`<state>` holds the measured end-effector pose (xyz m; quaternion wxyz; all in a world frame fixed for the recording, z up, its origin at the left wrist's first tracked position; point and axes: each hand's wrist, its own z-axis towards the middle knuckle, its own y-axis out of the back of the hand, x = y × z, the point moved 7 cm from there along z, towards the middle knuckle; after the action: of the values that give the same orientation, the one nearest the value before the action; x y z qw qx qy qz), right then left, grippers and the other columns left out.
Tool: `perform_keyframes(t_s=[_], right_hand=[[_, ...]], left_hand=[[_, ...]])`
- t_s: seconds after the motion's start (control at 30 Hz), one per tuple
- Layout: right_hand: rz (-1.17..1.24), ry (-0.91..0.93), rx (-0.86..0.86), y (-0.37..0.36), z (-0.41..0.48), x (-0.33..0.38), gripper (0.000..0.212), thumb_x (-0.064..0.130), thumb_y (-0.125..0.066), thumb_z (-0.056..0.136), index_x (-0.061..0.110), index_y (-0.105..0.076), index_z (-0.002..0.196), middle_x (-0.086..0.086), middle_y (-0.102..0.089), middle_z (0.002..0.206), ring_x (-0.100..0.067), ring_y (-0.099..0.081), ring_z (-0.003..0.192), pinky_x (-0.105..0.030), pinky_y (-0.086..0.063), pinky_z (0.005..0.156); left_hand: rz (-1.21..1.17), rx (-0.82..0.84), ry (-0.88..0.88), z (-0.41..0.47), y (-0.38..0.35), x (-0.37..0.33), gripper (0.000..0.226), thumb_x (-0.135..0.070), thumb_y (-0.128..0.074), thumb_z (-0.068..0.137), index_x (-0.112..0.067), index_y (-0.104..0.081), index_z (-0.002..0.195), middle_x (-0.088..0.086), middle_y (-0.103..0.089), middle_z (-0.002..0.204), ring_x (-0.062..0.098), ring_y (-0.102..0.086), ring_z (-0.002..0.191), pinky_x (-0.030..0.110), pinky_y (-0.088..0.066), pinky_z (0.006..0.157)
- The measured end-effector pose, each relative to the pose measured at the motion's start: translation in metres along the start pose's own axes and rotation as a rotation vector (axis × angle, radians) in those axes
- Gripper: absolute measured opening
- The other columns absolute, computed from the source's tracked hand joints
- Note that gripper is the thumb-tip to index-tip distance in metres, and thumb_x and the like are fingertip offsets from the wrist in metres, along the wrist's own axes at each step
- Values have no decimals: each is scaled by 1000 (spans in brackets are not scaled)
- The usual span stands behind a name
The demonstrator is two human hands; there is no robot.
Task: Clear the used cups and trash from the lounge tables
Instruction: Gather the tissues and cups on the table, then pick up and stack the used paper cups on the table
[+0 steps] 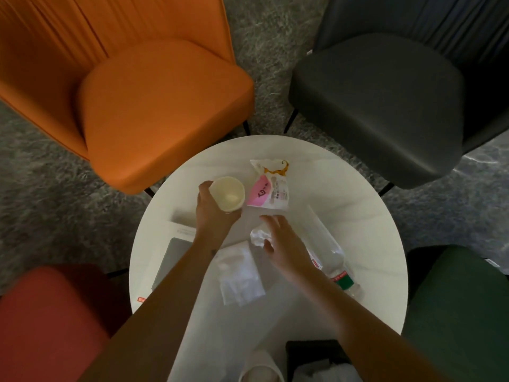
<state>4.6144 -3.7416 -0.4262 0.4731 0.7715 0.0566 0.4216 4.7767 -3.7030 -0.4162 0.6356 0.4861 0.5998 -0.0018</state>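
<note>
Paper cup [227, 194] sits gripped in left hand [213, 213]; right hand [281, 244], fingers spread, half hides crumpled tissue [256, 236].

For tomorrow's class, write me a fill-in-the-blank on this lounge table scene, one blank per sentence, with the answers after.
1. The paper cup is gripped by the person's ___ hand.
2. The clear plastic bottle lies on its ___.
3. The chair nearest the cup is coloured ___.
4. The pink-and-white snack wrapper lies just to the ___ of the cup.

Missing words: left; side; orange; right.
</note>
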Motion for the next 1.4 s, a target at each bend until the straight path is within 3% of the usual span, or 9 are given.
perform_keyframes(t_s=[0.4, 0.6, 0.7, 0.8, 0.87, 0.97, 1.13, 1.27, 1.4], right_hand=[[-186, 18, 90, -26, -4, -8, 32, 7, -50, 88, 13, -49, 119, -6, -57, 112, -22, -58, 97, -26, -41, 74], [109, 53, 0, -12, -10, 19, 23, 19, -68, 81, 9, -58, 98, -2, -68, 87, -13, -62, 76, -23, -46, 68], [-26, 233, 232, -46, -23, 42, 23, 27, -72, 75, 10, -68, 91, -3, -68, 104, -19, -58, 98, -36, -44, 89], [-181, 205, 271, -67, -26, 36, 20, 30, -71, 75, 16, -70, 90, 1, -38, 143, -22, -24, 134, -38, -23, 104], [-195, 171, 270, -75, -29, 33, 20, 28, -70, 77, 14, -69, 91, -1, -43, 140, -22, -31, 131, -34, -25, 103], [-156, 135, 204, -79, -38, 33, 18, 18, -70, 78, 8, -65, 92, -6, -63, 102, -24, -53, 99, -24, -37, 82], [-28, -1, 44, -68, -59, 22, 46, 13, -71, 78, 10, -50, 119, -8, -62, 99, -22, -59, 90, -27, -46, 78], [-106, 22, -72, -52, -72, 26, 10, 8, -64, 80, 6, -66, 90, -9, -64, 85, -23, -59, 78, -17, -34, 65], [121, -21, -280, -20, -95, 38, 11, -4, -60, 76, 6, -61, 80, -7, -59, 86, -14, -50, 76, -12, -32, 64]], left_hand=[[40, 5, -76, -8, -3, 10, 105, -33, -85, 59, -18, -21, 141, 8, -36, 139, 25, -38, 126, 43, -38, 97], [111, -169, -216, -37, 42, -13, 76, -53, -59, 75, -15, -35, 136, 8, -41, 140, 23, -37, 127, 34, -26, 100], [37, -188, -269, -55, 56, -18, 62, -46, -50, 82, -9, -42, 131, 10, -46, 133, 17, -38, 121, 29, -29, 97], [36, -169, -286, -67, 59, -11, 54, -37, -52, 82, -6, -46, 126, 13, -50, 128, 23, -42, 118, 33, -36, 97], [48, -136, -295, -76, 57, -2, 51, -32, -54, 82, -5, -48, 125, 14, -51, 126, 25, -44, 116, 31, -36, 94], [64, -103, -310, -92, 56, 13, 45, -26, -56, 82, -3, -51, 120, 16, -54, 120, 27, -48, 111, 30, -36, 92], [92, -65, -331, -125, 60, 38, 37, -16, -59, 82, -1, -53, 115, 17, -57, 113, 31, -52, 106, 31, -36, 89], [69, 50, -276, -146, 56, 59, 38, -16, -60, 86, -7, -50, 121, 12, -54, 121, 26, -48, 116, 33, -37, 98], [43, 98, -219, -162, 55, 70, 39, -20, -58, 87, -10, -48, 123, 8, -52, 124, 23, -47, 116, 34, -39, 99]])
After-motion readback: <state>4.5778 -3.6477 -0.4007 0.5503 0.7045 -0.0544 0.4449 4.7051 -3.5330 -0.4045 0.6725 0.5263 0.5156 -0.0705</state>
